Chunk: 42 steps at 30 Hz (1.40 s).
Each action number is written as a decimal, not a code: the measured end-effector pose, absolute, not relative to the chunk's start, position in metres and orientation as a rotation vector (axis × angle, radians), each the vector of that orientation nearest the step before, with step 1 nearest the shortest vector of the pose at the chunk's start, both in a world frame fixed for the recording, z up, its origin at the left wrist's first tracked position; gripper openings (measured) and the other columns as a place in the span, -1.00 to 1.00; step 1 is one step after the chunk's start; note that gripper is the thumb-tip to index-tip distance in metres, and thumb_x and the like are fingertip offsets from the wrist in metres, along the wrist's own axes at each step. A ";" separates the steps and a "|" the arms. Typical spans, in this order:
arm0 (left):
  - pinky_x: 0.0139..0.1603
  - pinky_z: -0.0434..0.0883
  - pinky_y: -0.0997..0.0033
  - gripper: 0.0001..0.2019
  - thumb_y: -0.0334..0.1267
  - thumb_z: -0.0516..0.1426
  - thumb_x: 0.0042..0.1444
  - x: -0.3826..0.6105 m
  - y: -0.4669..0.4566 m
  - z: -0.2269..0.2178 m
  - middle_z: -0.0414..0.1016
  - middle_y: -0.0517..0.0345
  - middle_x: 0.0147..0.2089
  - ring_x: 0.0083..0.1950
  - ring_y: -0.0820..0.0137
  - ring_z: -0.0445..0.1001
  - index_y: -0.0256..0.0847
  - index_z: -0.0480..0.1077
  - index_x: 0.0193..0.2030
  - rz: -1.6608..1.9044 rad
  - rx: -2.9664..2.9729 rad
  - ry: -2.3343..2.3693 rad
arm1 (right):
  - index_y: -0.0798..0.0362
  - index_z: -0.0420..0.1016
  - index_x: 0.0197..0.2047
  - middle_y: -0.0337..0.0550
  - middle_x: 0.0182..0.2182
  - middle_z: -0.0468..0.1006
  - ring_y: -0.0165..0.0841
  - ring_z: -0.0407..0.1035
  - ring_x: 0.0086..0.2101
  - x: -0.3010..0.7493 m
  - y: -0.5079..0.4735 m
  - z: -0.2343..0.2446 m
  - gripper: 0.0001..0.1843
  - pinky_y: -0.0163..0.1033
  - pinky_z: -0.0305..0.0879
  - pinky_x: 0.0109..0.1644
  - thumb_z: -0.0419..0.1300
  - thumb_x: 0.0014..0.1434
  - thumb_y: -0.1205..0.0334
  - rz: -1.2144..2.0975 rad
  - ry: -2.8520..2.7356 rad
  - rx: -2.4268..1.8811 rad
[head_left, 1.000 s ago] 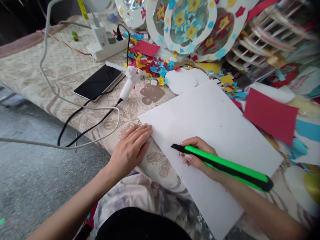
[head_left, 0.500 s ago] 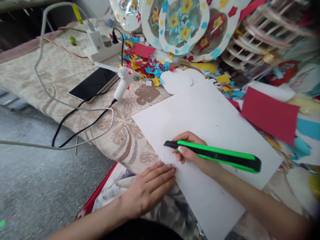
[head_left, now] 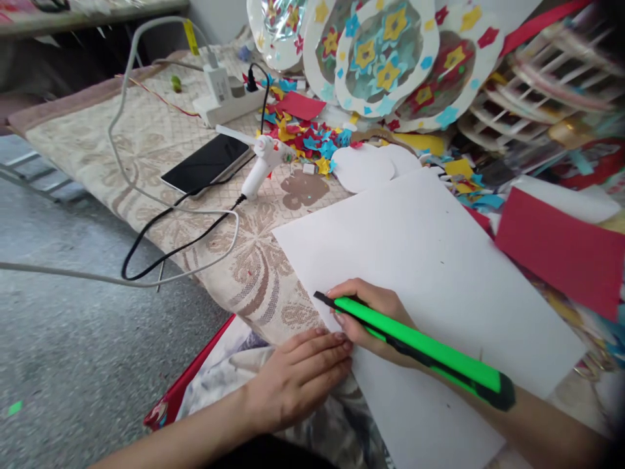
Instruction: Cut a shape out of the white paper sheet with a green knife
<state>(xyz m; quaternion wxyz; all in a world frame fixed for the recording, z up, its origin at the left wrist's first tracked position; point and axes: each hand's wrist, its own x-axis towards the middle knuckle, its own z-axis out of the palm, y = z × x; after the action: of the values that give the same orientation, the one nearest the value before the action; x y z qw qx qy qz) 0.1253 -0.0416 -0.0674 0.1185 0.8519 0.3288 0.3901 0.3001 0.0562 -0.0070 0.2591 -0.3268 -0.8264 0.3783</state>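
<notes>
My right hand is closed around a green and black utility knife, its dark tip pointing left over the near-left edge of a large white paper sheet. Whether the tip touches the sheet I cannot tell. My left hand lies flat with fingers stretched out, its fingertips on that same edge of the sheet, just below the right hand. Part of the sheet lies hidden beneath the right hand and forearm.
A white glue gun and a black-screened phone lie left of the sheet, with looping cables and a power strip. Behind are colourful paper scraps and decorated white paper rings. Red paper lies at right.
The knife has swung so its tip sits slightly further left and lower, its handle end lower. The whole view has shifted, moving the table things rightward. My left hand stays flat.
</notes>
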 end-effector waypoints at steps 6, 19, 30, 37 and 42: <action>0.40 0.14 0.36 -0.72 -0.40 -0.02 0.31 0.124 -0.041 -0.067 0.56 0.10 0.06 0.23 0.43 0.38 -0.29 0.38 0.09 1.121 2.515 0.964 | 0.03 0.40 -0.13 -0.23 -0.32 0.56 -0.46 0.45 -0.40 0.299 0.057 -0.006 -0.78 -0.41 0.36 -0.31 0.12 0.13 0.40 0.995 -2.241 -0.884; 0.36 0.15 0.34 -0.69 -0.40 -0.07 0.34 0.122 -0.044 -0.072 0.53 0.10 0.11 0.30 0.40 0.28 -0.33 0.36 0.12 1.107 2.525 0.946 | 0.00 0.36 -0.09 -0.28 -0.31 0.49 -0.49 0.40 -0.34 0.339 0.045 -0.011 -0.66 -0.42 0.30 -0.25 0.13 0.07 0.51 1.211 -2.314 -0.842; 0.30 0.20 0.35 -0.69 -0.38 -0.09 0.36 0.123 -0.043 -0.072 0.54 0.08 0.10 0.28 0.39 0.29 -0.34 0.35 0.13 1.109 2.524 0.952 | 0.00 0.36 -0.12 -0.30 -0.35 0.47 -0.51 0.37 -0.40 0.355 0.048 -0.009 -0.68 -0.44 0.26 -0.31 0.13 0.09 0.52 1.288 -2.304 -0.838; 0.30 0.23 0.34 -0.70 -0.39 -0.06 0.34 0.122 -0.043 -0.071 0.55 0.03 0.08 0.28 0.39 0.30 -0.34 0.34 0.14 1.083 2.545 0.958 | 0.02 0.39 -0.14 -0.29 -0.39 0.47 -0.52 0.37 -0.43 0.361 0.050 -0.003 -0.71 -0.44 0.27 -0.34 0.11 0.09 0.51 1.290 -2.319 -0.786; 0.28 0.27 0.32 -0.71 -0.40 -0.03 0.33 0.120 -0.044 -0.066 0.54 0.02 0.08 0.25 0.37 0.34 -0.32 0.34 0.13 1.038 2.573 0.972 | 0.05 0.40 -0.14 -0.24 -0.37 0.48 -0.50 0.39 -0.41 0.364 0.054 -0.001 -0.73 -0.43 0.28 -0.33 0.12 0.10 0.51 1.268 -2.395 -0.728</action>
<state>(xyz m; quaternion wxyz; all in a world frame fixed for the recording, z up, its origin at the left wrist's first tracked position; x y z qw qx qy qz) 0.1203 -0.0436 -0.0659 0.1009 0.8708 0.3289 0.3513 0.3640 0.0543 -0.0006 0.1668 -0.2558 -0.8415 0.4456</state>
